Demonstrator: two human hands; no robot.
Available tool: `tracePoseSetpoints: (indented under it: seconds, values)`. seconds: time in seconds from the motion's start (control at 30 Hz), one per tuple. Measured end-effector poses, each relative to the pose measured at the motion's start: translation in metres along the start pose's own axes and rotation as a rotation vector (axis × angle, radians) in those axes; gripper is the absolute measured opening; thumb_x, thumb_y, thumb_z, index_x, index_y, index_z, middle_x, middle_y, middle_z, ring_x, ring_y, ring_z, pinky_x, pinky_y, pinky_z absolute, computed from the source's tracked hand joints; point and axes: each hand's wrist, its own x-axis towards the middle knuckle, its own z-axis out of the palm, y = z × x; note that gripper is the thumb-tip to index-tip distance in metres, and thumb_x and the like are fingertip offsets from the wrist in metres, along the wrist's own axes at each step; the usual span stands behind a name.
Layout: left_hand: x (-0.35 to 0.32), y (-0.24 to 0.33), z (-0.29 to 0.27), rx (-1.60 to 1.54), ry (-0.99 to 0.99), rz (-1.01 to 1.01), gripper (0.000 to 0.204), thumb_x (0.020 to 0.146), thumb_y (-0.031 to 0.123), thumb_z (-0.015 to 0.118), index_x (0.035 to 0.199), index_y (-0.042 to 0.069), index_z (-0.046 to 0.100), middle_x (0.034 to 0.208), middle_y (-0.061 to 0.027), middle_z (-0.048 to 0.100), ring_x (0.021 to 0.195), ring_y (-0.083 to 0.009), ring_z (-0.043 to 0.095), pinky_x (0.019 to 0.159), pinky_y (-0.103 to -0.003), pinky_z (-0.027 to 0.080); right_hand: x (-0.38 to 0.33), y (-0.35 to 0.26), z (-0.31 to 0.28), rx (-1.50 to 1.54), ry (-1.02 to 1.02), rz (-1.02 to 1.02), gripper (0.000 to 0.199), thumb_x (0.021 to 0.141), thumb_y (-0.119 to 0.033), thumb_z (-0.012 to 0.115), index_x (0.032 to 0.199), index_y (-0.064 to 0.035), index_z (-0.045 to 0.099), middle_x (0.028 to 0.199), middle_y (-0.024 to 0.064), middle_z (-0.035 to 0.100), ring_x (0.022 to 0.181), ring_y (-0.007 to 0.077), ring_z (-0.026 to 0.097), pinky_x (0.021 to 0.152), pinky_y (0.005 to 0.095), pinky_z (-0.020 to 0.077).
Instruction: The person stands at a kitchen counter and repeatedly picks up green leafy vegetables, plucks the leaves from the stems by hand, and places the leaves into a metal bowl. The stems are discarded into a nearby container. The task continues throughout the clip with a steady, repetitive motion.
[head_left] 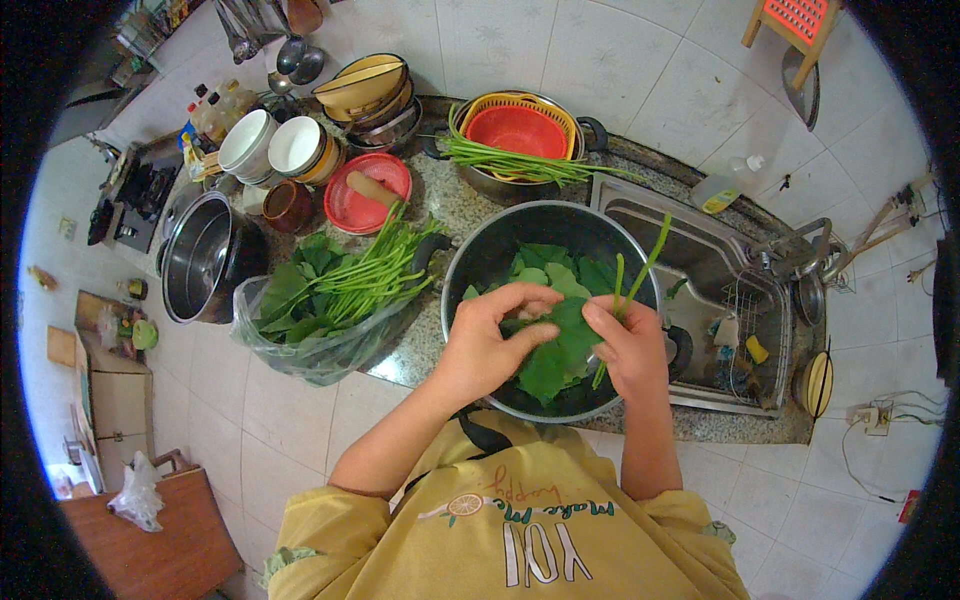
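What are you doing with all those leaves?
A person in a yellow shirt stands at a kitchen counter. Both hands are over a big dark bowl of green leaves. The left hand and right hand hold one large leaf between them, and the right hand also grips green stems. Beside the bowl, a plastic bag holds more leafy stalks.

Bright even light, sharp, fisheye-bent edges

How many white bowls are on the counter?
2: one white bowl sits on a stack at the counter's back left, the other white bowl right beside it, nested in a yellowish one. Others may be hidden in the stacks.
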Motion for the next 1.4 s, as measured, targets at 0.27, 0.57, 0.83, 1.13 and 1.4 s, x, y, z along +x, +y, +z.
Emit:
tracePoseSetpoints:
  seconds: [0.27, 0.57, 0.83, 1.13, 1.4]
  values:
    - [0.004, -0.036, -0.012, 0.318, 0.200, -0.022, 0.010, 0.078, 0.008, 0.057, 0.083, 0.000, 0.059, 0.073, -0.0109, 0.061, 0.064, -0.0140, 0.056, 0.061, -0.026, 0.044, 0.016, 0.005, 0.000, 0.300, -0.056, -0.184, 0.031, 0.090, -0.025, 0.039, 0.108, -0.0031, 0.052, 0.082, 0.0014, 0.050, 0.052, 0.0047, 0.035, 0.046, 0.0181, 0.0273]
    - [-0.004, -0.084, 0.006, 0.262, -0.241, 0.118, 0.062, 0.068, -0.006, 0.059, 0.124, 0.011, 0.039, 0.126, -0.0178, 0.035, 0.104, -0.0338, 0.047, 0.088, -0.035, 0.038, 0.099, -0.010, -0.003, -0.520, 0.066, -0.464, 0.023, 0.080, -0.008, 0.054, 0.101, -0.0005, 0.059, 0.078, 0.0039, 0.056, 0.068, 0.0107, 0.049, 0.062, 0.0217, 0.0395]
    - [-0.044, -0.070, -0.027, 0.402, -0.249, -0.001, 0.065, 0.072, 0.006, 0.061, 0.130, 0.016, 0.031, 0.135, -0.0178, 0.023, 0.114, -0.0368, 0.039, 0.090, -0.038, 0.038, 0.227, -0.007, 0.047, -1.196, 0.091, -0.964, 0.023, 0.071, -0.002, 0.052, 0.092, -0.0035, 0.060, 0.084, 0.0144, 0.056, 0.085, 0.0315, 0.052, 0.077, 0.0401, 0.0412]
    - [-0.079, -0.075, -0.067, 0.307, -0.249, 0.032, 0.035, 0.078, 0.008, 0.054, 0.113, 0.004, 0.050, 0.111, -0.0150, 0.052, 0.100, -0.0321, 0.050, 0.085, -0.037, 0.041, 0.269, 0.022, 0.067, -1.396, -0.013, -0.974, 0.030, 0.070, -0.001, 0.053, 0.099, -0.0033, 0.058, 0.092, 0.0124, 0.052, 0.091, 0.0299, 0.048, 0.079, 0.0375, 0.0411]
    - [-0.069, -0.063, -0.071, 0.191, -0.226, 0.086, 0.026, 0.078, 0.007, 0.052, 0.104, 0.003, 0.054, 0.099, -0.0157, 0.056, 0.090, -0.0321, 0.054, 0.078, -0.037, 0.043, 0.241, 0.006, 0.075, -1.339, 0.083, -1.027, 0.040, 0.071, -0.011, 0.061, 0.109, -0.0037, 0.052, 0.104, 0.0135, 0.050, 0.097, 0.0312, 0.046, 0.085, 0.0372, 0.0375]
